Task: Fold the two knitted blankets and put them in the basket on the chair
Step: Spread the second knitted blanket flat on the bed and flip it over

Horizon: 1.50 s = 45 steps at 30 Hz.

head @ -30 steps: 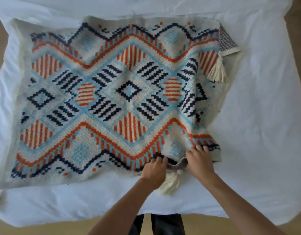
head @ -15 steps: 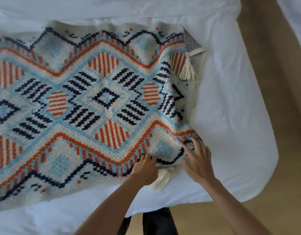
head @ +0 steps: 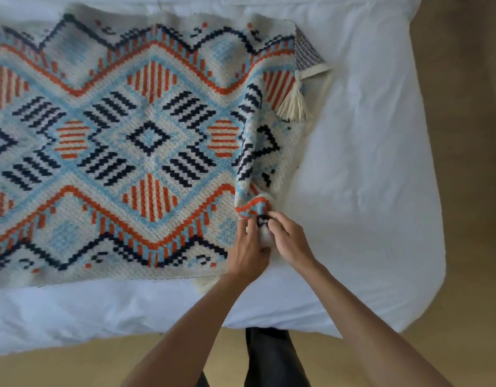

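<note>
Nearest to us, at the bottom edge, we see dark trousers [head: 269,356] standing on a tan floor [head: 73,367], hard against the near edge of a bed covered in a white sheet [head: 367,191]. Two bare forearms reach forward from there over the sheet.

The left hand [head: 249,252] and the right hand [head: 291,241] meet close together at the near right corner of the knitted blanket [head: 146,141]. Both have their fingers curled in on that corner, the left gripping it from the blanket's side and the right pinching it from the sheet's side. The corner is gathered into a small raised hump of orange, blue and navy just beyond the fingertips. Something pale and soft shows between the two hands, but it is too blurred for us to name.

Beyond the hands, the blanket lies spread flat on the sheet, pattern side up, and runs out of view on the left. It is cream with orange zigzags, light blue bands and navy diamonds. Its right edge is rucked into a ridge that runs from the gripped corner toward the far side.

At the far right corner the blanket is turned over, showing a finely speckled navy underside [head: 307,53]. A cream tassel [head: 293,104] hangs from that flap and lies on the blanket's right edge.
</note>
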Each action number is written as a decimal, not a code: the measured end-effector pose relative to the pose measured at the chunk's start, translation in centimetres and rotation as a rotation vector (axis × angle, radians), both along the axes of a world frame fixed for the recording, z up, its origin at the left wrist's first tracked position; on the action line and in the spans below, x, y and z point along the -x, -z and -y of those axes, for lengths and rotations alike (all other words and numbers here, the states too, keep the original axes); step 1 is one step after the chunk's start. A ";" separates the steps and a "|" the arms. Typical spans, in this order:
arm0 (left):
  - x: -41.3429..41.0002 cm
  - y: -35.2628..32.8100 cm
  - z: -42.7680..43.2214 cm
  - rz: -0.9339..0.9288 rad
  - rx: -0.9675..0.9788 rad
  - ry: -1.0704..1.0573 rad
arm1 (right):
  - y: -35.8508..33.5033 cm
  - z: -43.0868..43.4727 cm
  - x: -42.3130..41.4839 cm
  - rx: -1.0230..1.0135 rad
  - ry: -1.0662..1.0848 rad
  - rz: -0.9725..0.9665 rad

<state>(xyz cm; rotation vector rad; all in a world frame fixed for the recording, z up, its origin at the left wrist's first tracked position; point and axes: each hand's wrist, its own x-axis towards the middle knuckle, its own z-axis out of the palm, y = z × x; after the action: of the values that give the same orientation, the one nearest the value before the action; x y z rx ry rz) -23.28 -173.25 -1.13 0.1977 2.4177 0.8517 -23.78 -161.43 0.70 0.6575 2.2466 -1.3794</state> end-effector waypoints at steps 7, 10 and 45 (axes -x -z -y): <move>2.9 0.4 4.0 0.081 0.030 -0.676 | 1.1 -0.5 0.7 -0.262 -0.647 -0.120; 3.8 0.8 6.2 0.139 0.084 -0.780 | 1.5 2.0 1.1 -0.403 -0.843 -0.302; 0.2 0.6 5.1 -0.212 0.335 -0.059 | 4.2 -3.2 2.0 -0.594 -1.210 -0.412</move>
<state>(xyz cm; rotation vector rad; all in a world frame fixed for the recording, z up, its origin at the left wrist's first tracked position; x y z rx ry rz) -23.47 -178.37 -1.71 0.0911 2.7324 0.4565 -25.82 -158.25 -3.51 -0.8458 2.5530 -0.2356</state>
